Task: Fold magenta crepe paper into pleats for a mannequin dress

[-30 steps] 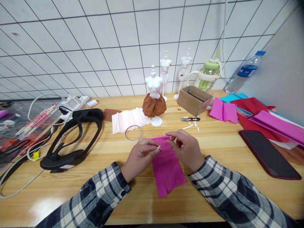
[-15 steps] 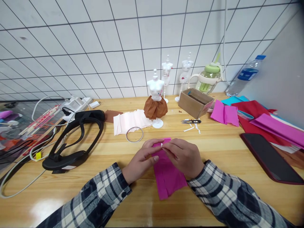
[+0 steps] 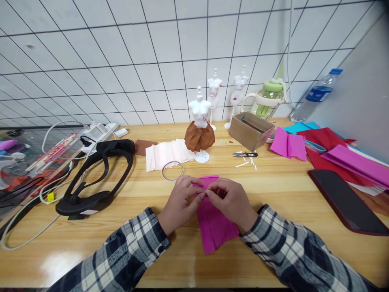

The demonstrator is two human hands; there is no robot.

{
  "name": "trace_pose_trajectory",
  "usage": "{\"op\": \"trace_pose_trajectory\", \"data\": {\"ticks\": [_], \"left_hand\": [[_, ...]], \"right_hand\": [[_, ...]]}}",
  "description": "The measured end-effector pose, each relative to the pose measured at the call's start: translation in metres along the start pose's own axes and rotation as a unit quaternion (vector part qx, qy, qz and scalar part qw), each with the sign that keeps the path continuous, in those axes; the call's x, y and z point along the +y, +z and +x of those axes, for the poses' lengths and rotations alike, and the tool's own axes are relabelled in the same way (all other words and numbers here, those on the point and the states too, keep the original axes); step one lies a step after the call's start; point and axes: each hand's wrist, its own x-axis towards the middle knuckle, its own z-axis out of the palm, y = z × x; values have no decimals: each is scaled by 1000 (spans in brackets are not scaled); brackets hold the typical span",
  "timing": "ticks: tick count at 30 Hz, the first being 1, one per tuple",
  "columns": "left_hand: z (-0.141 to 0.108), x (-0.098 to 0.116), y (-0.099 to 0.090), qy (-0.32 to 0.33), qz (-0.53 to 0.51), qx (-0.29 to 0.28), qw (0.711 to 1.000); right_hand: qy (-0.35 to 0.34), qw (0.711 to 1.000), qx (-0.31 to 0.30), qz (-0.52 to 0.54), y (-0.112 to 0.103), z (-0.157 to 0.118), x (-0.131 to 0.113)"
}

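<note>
A magenta sheet of crinkled paper (image 3: 217,227), with folded strips along its length, lies flat on the table in front of me. Over its upper part, my left hand (image 3: 184,198) and my right hand (image 3: 232,200) meet at the fingertips. Thumb and index finger are pinched together on each hand. What sits between those tips is too small and too covered to make out. Just beyond my left hand rests a thin metal ring (image 3: 172,170), partly over a pale pink crinkled strip (image 3: 168,154).
A small white mannequin (image 3: 199,111) wears a brown skirt (image 3: 199,136). Thread snips (image 3: 244,154) lie by white scraps (image 3: 242,164) and a cardboard box (image 3: 251,132). A black head strap (image 3: 83,202) is left; a phone (image 3: 349,200) and coloured paper (image 3: 322,158) are right.
A small white bit showed at my right fingertips and is now hidden. My left fingers have come up off the magenta paper and curled, meeting the right fingertips.
</note>
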Motion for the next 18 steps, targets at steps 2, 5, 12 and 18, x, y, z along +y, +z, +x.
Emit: {"op": "trace_pose_trajectory", "data": {"ticks": [2, 5, 12, 18], "left_hand": [[1, 0, 0, 0, 8, 14, 1000], [2, 1, 0, -9, 20, 22, 1000], [4, 0, 0, -39, -15, 19, 999], [4, -1, -1, -42, -10, 18, 999]], "right_hand": [[17, 999, -2, 28, 2, -1, -1], [16, 999, 10, 35, 5, -2, 1], [-67, 998, 7, -14, 4, -5, 9], [-133, 988, 5, -80, 1, -7, 10]]}}
